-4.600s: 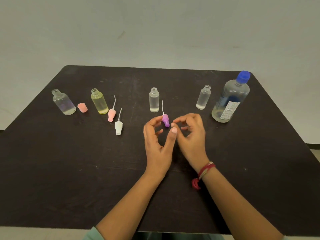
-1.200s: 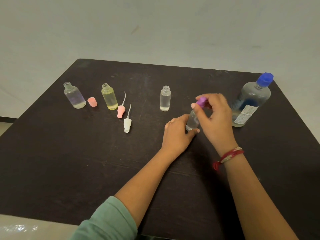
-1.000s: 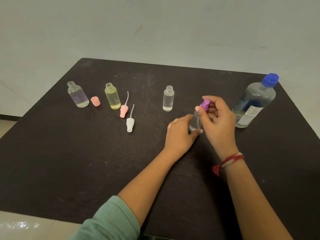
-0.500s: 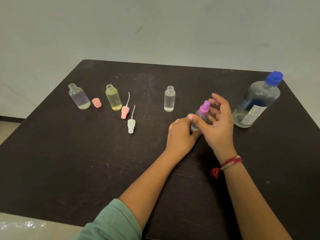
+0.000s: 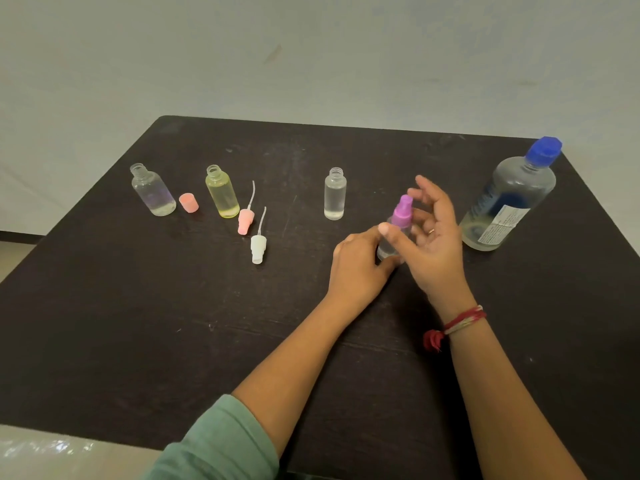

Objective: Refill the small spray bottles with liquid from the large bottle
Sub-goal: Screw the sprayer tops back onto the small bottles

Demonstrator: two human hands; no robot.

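Steadying a light, slippery spray bottle point(image 5: 387, 249) low with our left hand point(image 5: 356, 268), fingers clamped; right hand point(image 5: 431, 244) fingers apart beside its purple pump point(image 5: 401, 213).

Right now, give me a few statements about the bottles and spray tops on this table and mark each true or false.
1. The purple spray top sits on a small bottle. True.
2. The large bottle is uncapped. False: its blue cap is on.
3. The yellow bottle stands open. True.
4. The white spray top is screwed onto a bottle. False: it lies loose on the table.
5. The left hand steadies the purple-topped bottle's base. True.
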